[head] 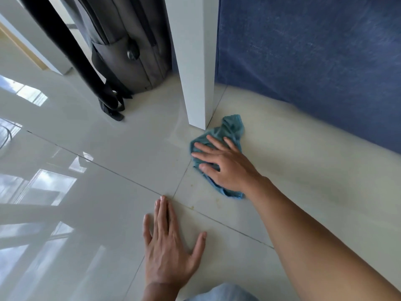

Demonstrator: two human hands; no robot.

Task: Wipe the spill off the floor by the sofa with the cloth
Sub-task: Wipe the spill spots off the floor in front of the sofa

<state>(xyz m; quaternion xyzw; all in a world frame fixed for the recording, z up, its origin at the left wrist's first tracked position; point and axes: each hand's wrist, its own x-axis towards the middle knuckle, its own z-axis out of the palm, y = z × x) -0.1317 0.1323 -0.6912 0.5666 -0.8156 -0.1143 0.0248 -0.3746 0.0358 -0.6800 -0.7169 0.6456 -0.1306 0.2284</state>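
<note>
- While our right hand (225, 166) pressed the cloth (219, 148) flat-fingered beside the white post (195, 83), wiping was underway
- Left hand (169, 244) lay spread, empty, on the floor (97, 148)
- Yellowish specks (192, 207) nearer us seemingly needed the next pass

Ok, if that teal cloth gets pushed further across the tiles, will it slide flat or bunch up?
Probably bunch: the teal cloth already lies crumpled and folded, so it looks limp. The right hand pressing flat on it should help it slide as one piece. The glossy floor tiles look smooth, so it should glide easily.
</note>
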